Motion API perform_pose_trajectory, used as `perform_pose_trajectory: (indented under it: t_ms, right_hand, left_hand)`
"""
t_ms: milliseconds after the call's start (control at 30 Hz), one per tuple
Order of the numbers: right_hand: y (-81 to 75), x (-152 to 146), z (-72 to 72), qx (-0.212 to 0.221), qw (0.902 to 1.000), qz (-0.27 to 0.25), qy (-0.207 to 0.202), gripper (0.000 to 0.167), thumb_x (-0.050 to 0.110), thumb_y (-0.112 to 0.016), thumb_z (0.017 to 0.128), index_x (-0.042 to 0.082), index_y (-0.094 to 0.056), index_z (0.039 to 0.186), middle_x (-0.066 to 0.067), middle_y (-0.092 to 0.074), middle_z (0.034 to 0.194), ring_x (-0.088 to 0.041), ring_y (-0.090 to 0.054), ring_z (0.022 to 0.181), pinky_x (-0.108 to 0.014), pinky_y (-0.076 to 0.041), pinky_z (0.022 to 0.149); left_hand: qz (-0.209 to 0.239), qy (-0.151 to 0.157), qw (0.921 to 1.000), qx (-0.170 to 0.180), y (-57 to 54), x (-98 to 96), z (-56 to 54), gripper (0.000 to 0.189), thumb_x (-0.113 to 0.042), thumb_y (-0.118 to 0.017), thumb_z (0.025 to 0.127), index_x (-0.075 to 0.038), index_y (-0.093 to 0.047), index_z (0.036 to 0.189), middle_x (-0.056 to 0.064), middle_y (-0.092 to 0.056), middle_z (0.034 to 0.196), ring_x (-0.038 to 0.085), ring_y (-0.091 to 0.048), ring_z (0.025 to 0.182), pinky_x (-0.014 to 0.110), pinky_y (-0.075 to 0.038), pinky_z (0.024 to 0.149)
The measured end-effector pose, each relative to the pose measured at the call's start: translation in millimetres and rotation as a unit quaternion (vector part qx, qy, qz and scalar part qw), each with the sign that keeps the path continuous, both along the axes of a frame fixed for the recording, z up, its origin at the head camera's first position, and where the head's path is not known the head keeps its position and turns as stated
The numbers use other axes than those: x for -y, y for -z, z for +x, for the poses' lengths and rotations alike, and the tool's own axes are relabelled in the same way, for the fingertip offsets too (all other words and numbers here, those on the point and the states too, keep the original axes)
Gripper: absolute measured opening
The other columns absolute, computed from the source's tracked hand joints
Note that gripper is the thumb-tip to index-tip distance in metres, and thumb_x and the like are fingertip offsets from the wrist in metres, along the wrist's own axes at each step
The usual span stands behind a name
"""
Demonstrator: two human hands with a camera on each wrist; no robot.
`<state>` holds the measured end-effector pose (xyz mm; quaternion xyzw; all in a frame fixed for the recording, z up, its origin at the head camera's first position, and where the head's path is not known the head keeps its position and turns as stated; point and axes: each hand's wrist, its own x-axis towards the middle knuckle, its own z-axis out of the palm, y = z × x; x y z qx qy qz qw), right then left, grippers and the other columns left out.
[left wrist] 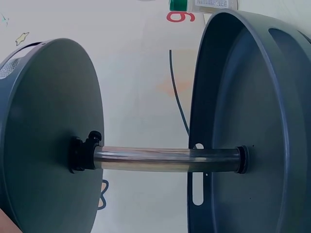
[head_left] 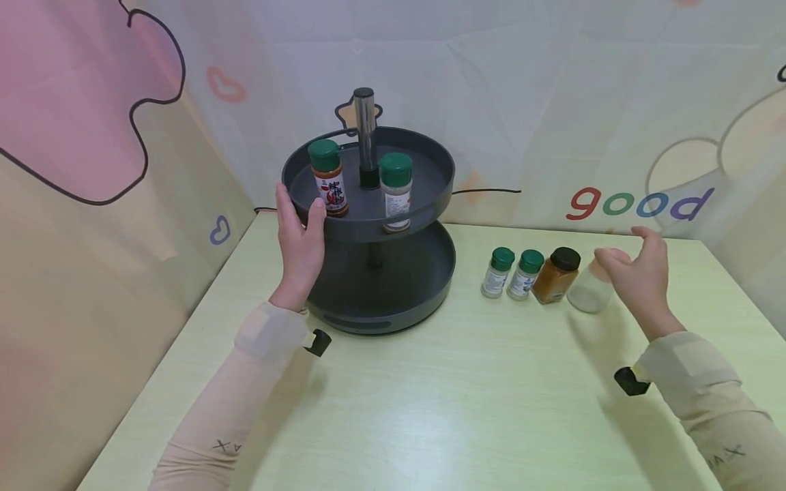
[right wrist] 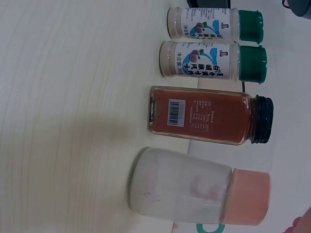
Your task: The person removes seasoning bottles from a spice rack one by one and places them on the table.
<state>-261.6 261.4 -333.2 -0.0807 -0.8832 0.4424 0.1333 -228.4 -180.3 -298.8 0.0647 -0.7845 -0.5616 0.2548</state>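
Note:
My left hand touches the outer wall of the upper tray of a dark grey two-tier rack, its fingers and thumb straight and spread at the left rim. On that tray stand a red-filled spice bottle with a green cap and a paler green-capped spice bottle. Over at the right, my right hand is at a clear glass jar with a pink lid. Its thumb and forefinger are apart, and the thumb overlaps the lid in the head view. The jar stands upright.
Left of the glass jar, a brown-filled jar with a black lid and two green-capped spice bottles stand in a row. The lower tray sits on the table. A steel post joins the tiers, and printed cloth hangs behind.

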Motion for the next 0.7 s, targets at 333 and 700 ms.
perform_pose_trajectory:
  t_ms: [333, 700]
  right_hand:
    - [-3.4, 4, 3.8, -0.003, 0.9999, -0.005, -0.01, 0.075, 0.039, -0.053, 0.082, 0.006, -0.017, 0.139, -0.019, -0.024, 0.139, -0.031, -0.039, 0.119, -0.044, -0.009, 0.11]
    - [-2.8, 3, 6.6, 0.007, 0.9996, -0.007, -0.025, 0.072, 0.04, -0.049, 0.084, 0.009, -0.015, 0.14, -0.01, -0.015, 0.147, -0.025, -0.04, 0.123, -0.045, -0.023, 0.106]
  left_hand:
    - [0.001, 0.012, 0.9999, 0.01, -0.8, -2.8, 5.4, 0.077, -0.045, -0.041, 0.087, -0.016, 0.002, 0.143, -0.003, 0.002, 0.15, 0.013, 0.001, 0.137, 0.039, -0.007, 0.111]
    - [0.021, 0.029, 0.9993, 0.013, -4.3, -8.7, 15.3, 0.078, -0.043, -0.044, 0.087, -0.016, 0.004, 0.143, -0.005, 0.006, 0.15, 0.011, 0.005, 0.137, 0.038, -0.005, 0.112]
